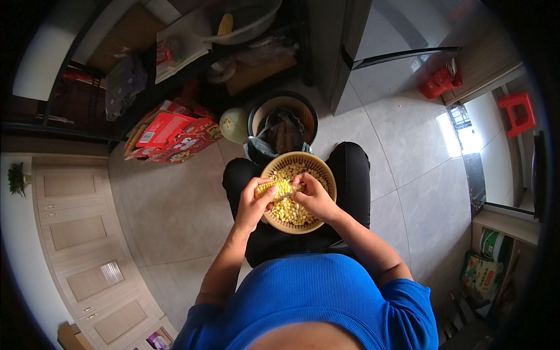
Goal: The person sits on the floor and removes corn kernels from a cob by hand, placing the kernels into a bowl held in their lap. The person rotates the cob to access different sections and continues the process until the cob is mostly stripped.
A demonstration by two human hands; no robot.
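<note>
A tan plastic basket (328, 169) rests on my lap, with loose yellow and pale corn kernels (290, 213) spread inside it. Above the kernels is a corn cob (280, 188), lying crosswise between my hands. Yellow kernels still cover its left part, while its right end looks bare. My left hand (253, 202) is closed around the left end of the cob. The fingers of my right hand (314, 197) are bent against the bare right end, thumb pressed to the cob.
Just beyond the basket stands a round bin (315, 119) with a dark liner. Left of it are a pale green melon (234, 125) and red cartons (175, 137). A shelf holds a clear bowl (256, 26) with another cob (226, 24). A fridge (402, 29) stands far right.
</note>
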